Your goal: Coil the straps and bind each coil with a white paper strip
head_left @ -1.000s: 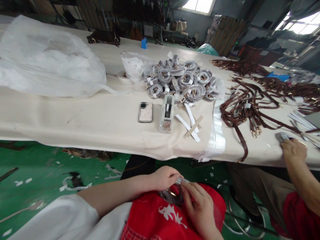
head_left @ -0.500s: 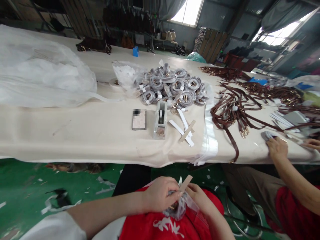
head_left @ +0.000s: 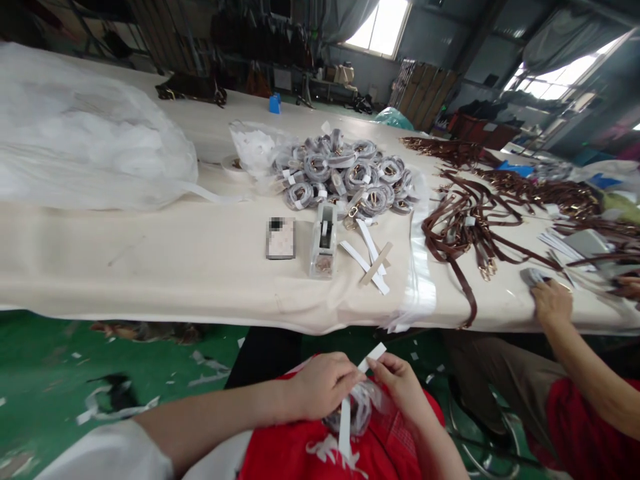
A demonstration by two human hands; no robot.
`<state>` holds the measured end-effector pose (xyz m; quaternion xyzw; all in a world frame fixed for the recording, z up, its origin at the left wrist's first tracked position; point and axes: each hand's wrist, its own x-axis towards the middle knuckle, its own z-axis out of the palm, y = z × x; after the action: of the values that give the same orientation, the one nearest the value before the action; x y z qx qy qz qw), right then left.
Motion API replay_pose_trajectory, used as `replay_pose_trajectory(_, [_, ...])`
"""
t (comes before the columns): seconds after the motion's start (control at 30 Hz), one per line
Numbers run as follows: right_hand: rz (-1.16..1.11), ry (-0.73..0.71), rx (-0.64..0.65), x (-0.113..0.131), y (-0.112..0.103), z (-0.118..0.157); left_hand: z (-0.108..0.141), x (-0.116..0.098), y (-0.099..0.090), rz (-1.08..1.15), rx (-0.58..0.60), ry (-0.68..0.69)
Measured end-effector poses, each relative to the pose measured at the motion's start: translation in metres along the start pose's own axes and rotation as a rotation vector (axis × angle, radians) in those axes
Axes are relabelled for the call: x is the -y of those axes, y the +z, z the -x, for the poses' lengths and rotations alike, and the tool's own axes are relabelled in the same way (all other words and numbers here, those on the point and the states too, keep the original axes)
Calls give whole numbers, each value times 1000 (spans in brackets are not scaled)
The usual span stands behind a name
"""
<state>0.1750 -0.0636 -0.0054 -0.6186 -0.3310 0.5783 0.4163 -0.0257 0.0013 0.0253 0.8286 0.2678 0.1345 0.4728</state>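
Over my lap, my left hand (head_left: 327, 387) is closed on a coiled strap (head_left: 361, 412) wrapped in clear plastic. A white paper strip (head_left: 345, 430) passes across the coil, its lower end hanging over the red apron and its upper end sticking up between my hands. My right hand (head_left: 400, 381) pinches that upper end between thumb and fingers, beside the loose plastic. Much of the coil is hidden behind my left fingers. Straight ahead on the table lie more paper strips (head_left: 374, 265) and a tape dispenser (head_left: 324, 243).
Several plastic-wrapped coils (head_left: 350, 170) are heaped mid-table. A phone-like object (head_left: 281, 239) lies left of the dispenser. Brown straps (head_left: 465, 223) and a stack of plastic sleeves (head_left: 420, 267) are to the right. A co-worker's hand (head_left: 553, 303) rests at the table edge.
The strip between my hands has turned from its beige face to its white face, and its lower end now hangs over the coil. My right hand has risen to the strip's upper end.
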Motion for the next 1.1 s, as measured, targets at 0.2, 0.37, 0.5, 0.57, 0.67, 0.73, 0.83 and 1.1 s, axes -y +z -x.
replay_pose_trajectory(0.2, [108, 73, 45, -7, 0, -11, -3, -1, -1, 7, 68, -1])
replay_pose_trajectory(0.37, [311, -63, -152, 11, -9, 10, -1, 6, 0, 64, 28, -83])
replay_pose_trajectory(0.5, [553, -207, 74, 26, 3, 56, 0, 11, 2, 113, -13, -130])
replay_pose_trajectory(0.57, [723, -346, 236, 23, 18, 70, -1, 12, 3, 129, -16, -136])
replay_pose_trajectory(0.67, [856, -608, 178, 14, 37, 73, -3, 12, 5, 132, 8, -119])
replay_pose_trajectory(0.73, [898, -735, 75, 11, 41, 71, -4, 13, 5, 103, 16, -128])
replay_pose_trajectory(0.83, [953, -819, 22, 15, 40, 72, -3, 14, 6, 91, 4, -153])
replay_pose_trajectory(1.1, [1148, -976, -155, 18, 49, 69, 0, 16, 8, 110, -2, -194])
